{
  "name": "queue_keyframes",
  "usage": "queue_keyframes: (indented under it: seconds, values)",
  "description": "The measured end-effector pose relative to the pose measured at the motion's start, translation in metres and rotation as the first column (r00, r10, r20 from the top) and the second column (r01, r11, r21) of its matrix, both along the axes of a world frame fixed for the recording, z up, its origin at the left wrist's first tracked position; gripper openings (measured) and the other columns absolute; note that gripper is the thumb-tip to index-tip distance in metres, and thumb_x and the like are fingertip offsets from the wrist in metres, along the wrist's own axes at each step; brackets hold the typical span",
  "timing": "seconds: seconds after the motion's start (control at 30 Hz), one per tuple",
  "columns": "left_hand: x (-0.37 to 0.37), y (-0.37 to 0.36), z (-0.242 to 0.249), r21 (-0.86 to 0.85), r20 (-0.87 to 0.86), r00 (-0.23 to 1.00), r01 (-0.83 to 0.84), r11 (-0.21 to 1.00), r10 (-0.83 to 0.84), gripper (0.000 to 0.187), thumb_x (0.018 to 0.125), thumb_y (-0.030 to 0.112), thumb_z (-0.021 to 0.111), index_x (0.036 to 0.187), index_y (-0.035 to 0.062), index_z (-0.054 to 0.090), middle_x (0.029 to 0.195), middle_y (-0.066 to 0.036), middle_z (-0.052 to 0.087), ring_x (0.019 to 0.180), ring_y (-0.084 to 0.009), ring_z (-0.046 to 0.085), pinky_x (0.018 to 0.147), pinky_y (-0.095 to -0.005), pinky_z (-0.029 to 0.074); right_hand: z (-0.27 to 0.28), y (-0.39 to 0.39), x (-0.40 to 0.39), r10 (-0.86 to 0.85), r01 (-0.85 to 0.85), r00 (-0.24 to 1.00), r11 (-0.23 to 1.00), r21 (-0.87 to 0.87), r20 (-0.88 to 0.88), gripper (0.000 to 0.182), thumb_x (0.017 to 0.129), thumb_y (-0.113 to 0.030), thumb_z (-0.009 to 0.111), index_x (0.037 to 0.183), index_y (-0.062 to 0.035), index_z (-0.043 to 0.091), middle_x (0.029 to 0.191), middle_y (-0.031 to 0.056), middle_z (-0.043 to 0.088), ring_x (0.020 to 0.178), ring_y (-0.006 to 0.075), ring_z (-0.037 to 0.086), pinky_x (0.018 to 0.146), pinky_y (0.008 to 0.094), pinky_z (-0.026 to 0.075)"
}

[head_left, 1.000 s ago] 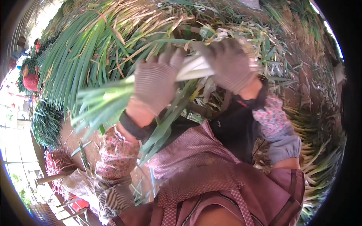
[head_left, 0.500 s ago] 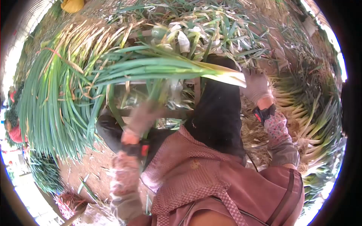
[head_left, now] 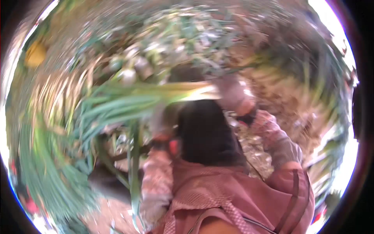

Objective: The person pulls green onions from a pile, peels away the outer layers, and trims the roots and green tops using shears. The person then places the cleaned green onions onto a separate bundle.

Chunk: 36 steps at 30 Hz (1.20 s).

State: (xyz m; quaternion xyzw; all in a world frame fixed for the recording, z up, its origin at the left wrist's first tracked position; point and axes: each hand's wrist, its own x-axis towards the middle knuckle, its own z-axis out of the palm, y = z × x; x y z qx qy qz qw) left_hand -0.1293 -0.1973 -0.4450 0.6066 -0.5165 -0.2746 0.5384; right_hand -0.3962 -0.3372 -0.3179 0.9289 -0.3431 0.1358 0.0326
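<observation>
A bundle of green onions [head_left: 167, 93] lies crosswise above my lap, white ends to the right and green leaves fanning to the left. My right hand [head_left: 233, 93], in a pale glove, is closed at the white ends. Just under the middle of the bundle is my left hand [head_left: 161, 120], also gloved. Motion smears its fingers, so their grip on the stalks cannot be made out. A few long green leaves [head_left: 134, 171] hang down left of my left wrist.
A large heap of green onions [head_left: 50, 167] spreads at the left. Loose leaves and trimmings [head_left: 187, 35] cover the ground ahead. More onions [head_left: 327, 128] lie in a row at the right, beside bare soil [head_left: 280, 93]. Something yellow [head_left: 36, 54] stands far left.
My view has swung, shifting the scene leftward and blurring it. My left hand has come closer to the underside of the bundle. My right hand stays at the white ends.
</observation>
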Motion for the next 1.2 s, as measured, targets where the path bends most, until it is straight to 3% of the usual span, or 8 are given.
queue_keyframes:
  seconds: [0.07, 0.13, 0.33, 0.47, 0.63, 0.77, 0.97, 1.2]
  values:
    - [0.007, -0.01, -0.012, -0.112, -0.496, 0.868, -0.082, 0.99, 0.016, 0.047, 0.096, 0.032, 0.056, 0.136, 0.0081, 0.053, 0.134, -0.017, 0.057, 0.12, -0.0321, 0.052, 0.105, -0.0465, 0.042, 0.011, 0.003, -0.007, 0.113, -0.112, 0.993, 0.993, 0.034, -0.025, 0.05, 0.079, -0.02, 0.061, 0.126, -0.0024, 0.057, 0.11, 0.0167, 0.061, 0.099, 0.0318, 0.061, 0.09, 0.0456, 0.045]
    - [-0.019, 0.004, 0.049, -0.158, -0.968, 0.231, -0.241, 0.958, -0.102, 0.07, 0.09, 0.046, 0.063, 0.145, 0.007, 0.045, 0.145, -0.018, 0.049, 0.134, -0.0348, 0.046, 0.115, -0.0532, 0.034, 0.011, 0.02, 0.005, 0.062, -0.081, 0.987, 0.989, -0.121, -0.15, 0.043, 0.079, -0.021, 0.061, 0.116, 0.0017, 0.059, 0.099, 0.0159, 0.064, 0.093, 0.0326, 0.063, 0.087, 0.0492, 0.045]
    - [-0.012, 0.022, 0.079, -0.053, -0.965, 0.258, -0.397, 0.916, 0.056, 0.085, 0.089, 0.065, 0.055, 0.152, 0.0098, 0.038, 0.151, -0.015, 0.044, 0.14, -0.0353, 0.04, 0.121, -0.0553, 0.021, 0.018, 0.062, -0.01, 0.024, -0.027, 0.999, 0.995, -0.096, -0.039, 0.036, 0.077, -0.021, 0.064, 0.107, -0.0018, 0.06, 0.09, 0.0129, 0.065, 0.084, 0.032, 0.065, 0.079, 0.0464, 0.047]
    - [-0.065, -0.01, 0.211, -0.366, -0.772, 0.599, -0.148, 0.919, -0.211, 0.088, 0.089, 0.064, 0.06, 0.156, 0.016, 0.029, 0.16, -0.011, 0.031, 0.147, -0.0331, 0.029, 0.121, -0.0588, 0.019, 0.065, 0.064, -0.058, -0.198, 0.232, 0.941, 0.968, -0.097, 0.275, 0.038, 0.078, -0.026, 0.068, 0.108, -0.0045, 0.06, 0.091, 0.0138, 0.064, 0.085, 0.0322, 0.065, 0.077, 0.0448, 0.05]
    - [-0.108, -0.049, 0.306, -0.609, -0.212, 0.552, 0.571, 0.551, -0.806, 0.089, 0.086, 0.023, 0.072, 0.156, 0.0005, 0.022, 0.158, -0.025, 0.03, 0.14, -0.0449, 0.039, 0.112, -0.0556, 0.038, 0.199, 0.08, -0.179, -0.552, 0.743, 0.534, 0.668, -0.044, 0.641, 0.061, 0.069, -0.038, 0.082, 0.117, -0.0064, 0.061, 0.102, 0.0143, 0.068, 0.093, 0.0292, 0.07, 0.085, 0.0398, 0.057]
    - [-0.064, -0.05, 0.23, -0.266, -0.263, 0.862, 0.366, 0.892, -0.433, 0.065, 0.093, 0.008, 0.063, 0.15, -0.0055, 0.034, 0.146, -0.022, 0.046, 0.127, -0.0309, 0.053, 0.106, -0.0405, 0.044, 0.219, 0.105, -0.323, -0.695, 0.94, 0.082, 0.292, 0.177, 0.715, 0.059, 0.071, -0.041, 0.086, 0.111, -0.0032, 0.065, 0.095, 0.0103, 0.074, 0.081, 0.0178, 0.069, 0.074, 0.0312, 0.055]
    - [0.07, 0.023, 0.051, 0.17, -0.007, 0.996, -0.087, 0.982, 0.089, 0.045, 0.095, 0.013, 0.062, 0.133, -0.0108, 0.054, 0.123, -0.018, 0.063, 0.111, -0.0246, 0.06, 0.098, -0.0352, 0.047, 0.153, 0.176, -0.422, -0.838, 0.886, -0.464, -0.44, 0.146, 0.287, 0.077, 0.082, -0.046, 0.074, 0.14, -0.0058, 0.044, 0.136, 0.025, 0.055, 0.118, 0.041, 0.061, 0.096, 0.0478, 0.051]
    - [0.066, 0.082, -0.014, 0.269, -0.158, 0.981, -0.07, 0.961, 0.116, 0.042, 0.094, 0.007, 0.059, 0.13, -0.0124, 0.054, 0.124, -0.018, 0.062, 0.107, -0.0246, 0.061, 0.094, -0.0349, 0.05, 0.133, 0.185, -0.437, -0.902, 0.892, -0.431, -0.429, 0.142, -0.02, 0.064, 0.088, -0.047, 0.065, 0.137, -0.0086, 0.051, 0.139, 0.0196, 0.055, 0.121, 0.0403, 0.058, 0.099, 0.0482, 0.048]
